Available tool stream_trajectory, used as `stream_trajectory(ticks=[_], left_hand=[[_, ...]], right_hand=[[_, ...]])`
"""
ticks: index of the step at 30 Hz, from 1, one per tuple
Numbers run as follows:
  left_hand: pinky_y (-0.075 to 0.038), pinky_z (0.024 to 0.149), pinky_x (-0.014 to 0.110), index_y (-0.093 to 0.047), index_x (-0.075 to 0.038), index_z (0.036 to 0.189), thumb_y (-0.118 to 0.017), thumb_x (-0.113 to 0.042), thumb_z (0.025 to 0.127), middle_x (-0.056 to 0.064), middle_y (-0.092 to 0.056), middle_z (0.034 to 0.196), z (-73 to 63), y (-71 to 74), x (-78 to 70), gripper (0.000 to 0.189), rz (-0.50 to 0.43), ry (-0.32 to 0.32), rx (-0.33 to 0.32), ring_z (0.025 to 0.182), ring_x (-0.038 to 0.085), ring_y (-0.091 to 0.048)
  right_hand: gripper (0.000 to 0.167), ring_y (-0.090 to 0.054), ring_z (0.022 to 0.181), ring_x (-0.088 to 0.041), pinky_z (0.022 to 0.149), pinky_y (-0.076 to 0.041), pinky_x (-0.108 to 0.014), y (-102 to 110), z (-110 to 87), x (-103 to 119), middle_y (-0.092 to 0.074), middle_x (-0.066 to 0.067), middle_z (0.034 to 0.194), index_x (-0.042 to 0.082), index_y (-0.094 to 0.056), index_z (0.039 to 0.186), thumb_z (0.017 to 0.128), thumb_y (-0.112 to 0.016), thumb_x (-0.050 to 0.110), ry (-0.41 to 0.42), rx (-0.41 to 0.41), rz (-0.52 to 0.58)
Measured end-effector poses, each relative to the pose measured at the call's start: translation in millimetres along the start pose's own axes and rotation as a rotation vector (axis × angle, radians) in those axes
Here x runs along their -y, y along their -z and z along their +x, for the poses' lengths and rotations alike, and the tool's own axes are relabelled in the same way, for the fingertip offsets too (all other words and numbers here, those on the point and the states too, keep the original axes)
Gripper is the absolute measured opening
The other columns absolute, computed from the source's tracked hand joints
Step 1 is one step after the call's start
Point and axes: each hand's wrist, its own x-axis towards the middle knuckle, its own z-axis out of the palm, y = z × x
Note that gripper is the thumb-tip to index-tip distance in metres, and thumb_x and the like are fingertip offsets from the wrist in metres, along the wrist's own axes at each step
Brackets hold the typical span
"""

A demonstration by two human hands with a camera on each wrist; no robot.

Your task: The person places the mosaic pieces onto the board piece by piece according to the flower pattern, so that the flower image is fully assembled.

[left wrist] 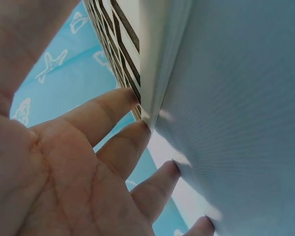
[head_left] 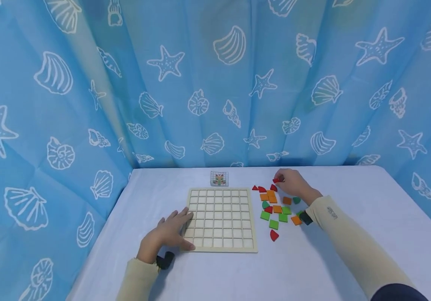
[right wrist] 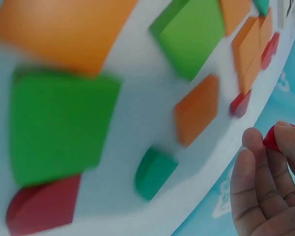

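Observation:
My left hand (head_left: pixel 168 231) has its fingers spread along the left edge of a pale wooden grid board (head_left: pixel 254 234) on the table. In the left wrist view, two fingertips touch the board's edge (left wrist: pixel 152 59) and the others reach down to the cloth. Past the board's right side, my right hand (head_left: pixel 293 183) pinches a small red piece (right wrist: pixel 270 139) between thumb and fingers, above the far end of a spread of coloured pieces. Among these are orange squares (head_left: pixel 277 209), green squares (head_left: pixel 273 224) and red quarter-round pieces (head_left: pixel 274 235).
A small clear case with a patterned picture card (head_left: pixel 219 179) sits behind the board. White cloth (head_left: pixel 215 276) covers the table. A blue curtain with shell prints (head_left: pixel 200 83) hangs along the back and sides. Dark teal rounded pieces (right wrist: pixel 155 172) lie below the right hand.

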Motion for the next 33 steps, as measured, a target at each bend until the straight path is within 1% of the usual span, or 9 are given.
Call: stream_trajectory(ticks=[7, 9, 13, 15, 18, 22, 28, 30, 33], left_hand=[[-0.011, 0.118, 0.067, -0.039, -0.017, 0.153, -0.09, -0.04, 0.067, 0.007, -0.024, 0.165, -0.6, 5.0, -0.1, 0.102, 0.015, 0.007, -0.01, 0.152, 0.038, -0.016], [-0.011, 0.117, 0.067, -0.039, -0.017, 0.152, -0.09, -0.04, 0.067, 0.006, -0.024, 0.165, -1.0, 3.6, -0.4, 0.102, 0.007, 0.009, -0.013, 0.152, 0.038, -0.017], [-0.012, 0.117, 0.068, -0.04, -0.017, 0.152, -0.09, -0.041, 0.066, 0.006, -0.025, 0.164, -2.6, -1.9, -2.1, 0.103, -0.001, 0.007, 0.005, 0.151, 0.038, -0.018], [-0.013, 0.117, 0.068, -0.039, -0.016, 0.152, -0.09, -0.042, 0.066, 0.007, -0.025, 0.164, -3.2, -3.0, -3.1, 0.103, 0.001, 0.0, 0.01, 0.151, 0.039, -0.018], [-0.013, 0.116, 0.068, -0.038, -0.016, 0.153, -0.09, -0.041, 0.067, 0.006, -0.024, 0.165, -4.4, 0.3, -3.7, 0.103, 0.007, -0.006, -0.002, 0.151, 0.039, -0.018], [-0.012, 0.116, 0.069, -0.038, -0.016, 0.153, -0.09, -0.04, 0.067, 0.007, -0.023, 0.165, -5.3, 3.7, -3.1, 0.103, 0.019, -0.003, -0.012, 0.151, 0.039, -0.018], [-0.012, 0.116, 0.069, -0.039, -0.016, 0.153, -0.09, -0.042, 0.067, 0.008, -0.024, 0.165, -3.0, 2.0, -3.3, 0.103, -0.003, -0.013, -0.004, 0.151, 0.04, -0.018], [-0.012, 0.116, 0.069, -0.039, -0.015, 0.152, -0.09, -0.042, 0.067, 0.008, -0.024, 0.165, -2.4, 0.9, -4.0, 0.103, -0.008, -0.01, 0.003, 0.151, 0.04, -0.017], [-0.012, 0.116, 0.069, -0.039, -0.015, 0.152, -0.09, -0.041, 0.067, 0.008, -0.024, 0.165, -1.8, -0.7, -3.9, 0.102, 0.001, -0.001, 0.005, 0.151, 0.04, -0.018]], right_hand=[[0.023, -0.059, 0.097, -0.028, 0.087, -0.056, -0.041, -8.7, 3.8, 17.2, -0.066, -0.014, 0.11, 0.006, -0.064, 0.113, 0.093, -0.068, 0.014, 0.025, -0.005, 0.034], [0.023, -0.059, 0.099, -0.027, 0.088, -0.056, -0.042, -11.5, 3.7, 19.8, -0.066, -0.014, 0.111, 0.007, -0.065, 0.113, 0.092, -0.069, 0.015, 0.027, -0.001, 0.043], [0.024, -0.059, 0.102, -0.027, 0.092, -0.054, -0.044, -16.8, 0.0, 23.5, -0.066, -0.012, 0.112, 0.008, -0.066, 0.114, 0.092, -0.069, 0.014, 0.036, 0.028, 0.035], [0.023, -0.059, 0.101, -0.027, 0.092, -0.054, -0.044, -19.0, -0.6, 26.8, -0.067, -0.011, 0.11, 0.009, -0.067, 0.113, 0.091, -0.069, 0.014, 0.052, 0.021, 0.024], [0.022, -0.059, 0.1, -0.026, 0.092, -0.054, -0.043, -21.2, 1.9, 35.8, -0.068, -0.01, 0.109, 0.008, -0.069, 0.112, 0.091, -0.069, 0.013, 0.09, 0.0, 0.03], [0.022, -0.059, 0.1, -0.026, 0.093, -0.054, -0.043, -24.1, 4.6, 45.7, -0.068, -0.01, 0.108, 0.008, -0.068, 0.112, 0.091, -0.069, 0.015, 0.099, 0.018, 0.071], [0.018, -0.058, 0.097, -0.025, 0.091, -0.053, -0.041, -29.8, 7.1, 48.1, -0.068, -0.01, 0.106, 0.008, -0.07, 0.109, 0.091, -0.068, 0.013, 0.106, 0.013, 0.091], [0.02, -0.059, 0.097, -0.025, 0.088, -0.055, -0.039, -32.4, 6.8, 47.4, -0.068, -0.011, 0.106, 0.007, -0.07, 0.111, 0.091, -0.068, 0.012, 0.12, 0.011, 0.105], [0.026, -0.059, 0.099, -0.026, 0.085, -0.056, -0.037, -35.4, 4.6, 49.5, -0.067, -0.012, 0.109, 0.007, -0.069, 0.118, 0.092, -0.066, 0.011, 0.13, 0.028, 0.17]])
